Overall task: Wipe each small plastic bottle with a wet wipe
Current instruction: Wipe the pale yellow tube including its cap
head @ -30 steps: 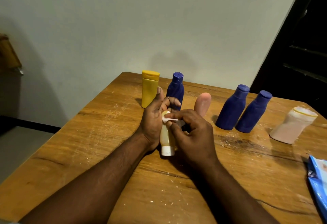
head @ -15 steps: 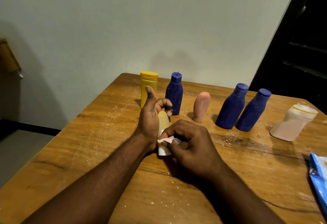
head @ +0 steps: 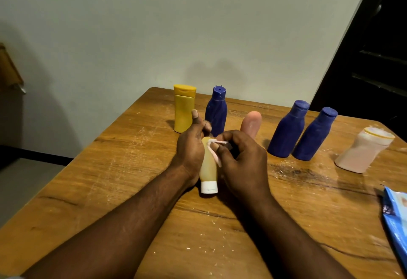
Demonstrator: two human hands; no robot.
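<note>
Bottle [head: 208,166] held in left grip [head: 190,146], right grip [head: 242,159] pinching wipe [head: 214,149] against it — scratched wooden surface [head: 110,168] beneath, pale wall [head: 198,25] behind.

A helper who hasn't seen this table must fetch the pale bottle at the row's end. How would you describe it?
Start at the wooden table; follow the bottle row along its far side to the right. Past the rightmost dark blue bottle stands the pale bottle, last in line. Unlike its blue neighbours it is whitish-pink with a yellow-ringed top.
</note>
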